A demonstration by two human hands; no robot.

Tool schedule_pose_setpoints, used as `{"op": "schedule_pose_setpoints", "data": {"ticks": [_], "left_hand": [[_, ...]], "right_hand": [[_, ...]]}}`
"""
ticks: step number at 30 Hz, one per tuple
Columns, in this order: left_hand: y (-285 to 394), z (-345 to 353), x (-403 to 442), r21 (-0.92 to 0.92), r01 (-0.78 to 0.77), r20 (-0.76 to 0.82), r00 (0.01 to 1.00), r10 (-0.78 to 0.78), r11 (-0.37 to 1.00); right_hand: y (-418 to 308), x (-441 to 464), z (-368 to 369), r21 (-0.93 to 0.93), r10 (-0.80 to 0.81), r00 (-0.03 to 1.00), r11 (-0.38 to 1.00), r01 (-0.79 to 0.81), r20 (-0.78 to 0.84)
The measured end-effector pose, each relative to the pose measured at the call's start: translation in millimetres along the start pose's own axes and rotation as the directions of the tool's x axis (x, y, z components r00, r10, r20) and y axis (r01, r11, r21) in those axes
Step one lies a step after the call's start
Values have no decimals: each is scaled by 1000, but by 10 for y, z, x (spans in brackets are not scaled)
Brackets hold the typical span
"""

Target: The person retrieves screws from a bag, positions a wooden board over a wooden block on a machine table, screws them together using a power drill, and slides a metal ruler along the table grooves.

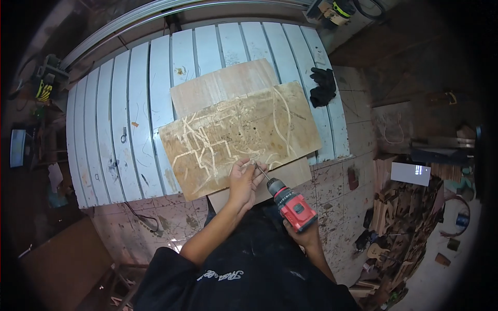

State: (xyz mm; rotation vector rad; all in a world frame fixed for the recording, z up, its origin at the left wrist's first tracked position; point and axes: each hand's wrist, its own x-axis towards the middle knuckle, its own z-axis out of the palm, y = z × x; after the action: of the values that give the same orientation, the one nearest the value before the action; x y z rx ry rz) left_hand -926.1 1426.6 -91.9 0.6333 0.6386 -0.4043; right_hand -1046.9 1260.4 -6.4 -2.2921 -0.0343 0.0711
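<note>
My right hand [303, 236] is wrapped round the handle of a red and black cordless drill [296, 209]. Its thin bit [262, 172] points up and left, towards my left hand [246, 180]. The fingers of my left hand are pinched together right at the bit's tip; whatever small thing they hold is too small to make out. Both hands are at the near edge of a worn wooden board [244, 127], scored with pale carved grooves and several small holes. Under that board lies a paler plywood sheet [223, 85], showing at the far and near sides.
The boards rest on a light blue slatted table [119, 129] with gaps between slats. A black glove [322, 86] lies at its right end. A metal rail [155, 15] runs along the far side. Wood offcuts [397, 207] are piled on the right.
</note>
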Motion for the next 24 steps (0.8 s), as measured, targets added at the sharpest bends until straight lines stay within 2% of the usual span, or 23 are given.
{"op": "schedule_pose_setpoints", "data": {"ticks": [2,3,6,8,11,13,15,18,20,24], "left_hand": [[-89,-55,82,-44,43,-30,999,-45,998],[-112,-63,118,-80,81,-22,996,-83,994],[-155,-62,223,-164,118,-29,992,-124,979],[-123,-23,287,-207,114,-41,991,-126,972],[-13,67,317,-271,101,-45,992,-117,957],[11,64,374,-345,82,-37,994,-101,935],[26,44,440,-360,76,-42,994,-98,930],[41,33,508,-366,83,-35,994,-103,927],[58,53,526,-368,91,-21,994,-105,925],[79,61,545,-404,104,-21,992,-123,909]], "right_hand": [[-47,91,-56,89,224,974,970,-226,36],[-105,165,-108,45,259,963,964,-263,71],[-122,411,-130,97,235,970,966,-240,55],[-119,584,-153,14,205,975,978,-207,89],[-110,777,-141,-66,321,941,947,-315,107],[-118,923,-130,-97,295,949,954,-284,115],[-157,1064,-126,-127,268,956,959,-252,124],[-278,1205,-155,-101,342,926,939,-329,160],[-297,1284,-186,-220,404,896,905,-364,184],[-360,1453,-246,-280,408,887,897,-344,217]]}}
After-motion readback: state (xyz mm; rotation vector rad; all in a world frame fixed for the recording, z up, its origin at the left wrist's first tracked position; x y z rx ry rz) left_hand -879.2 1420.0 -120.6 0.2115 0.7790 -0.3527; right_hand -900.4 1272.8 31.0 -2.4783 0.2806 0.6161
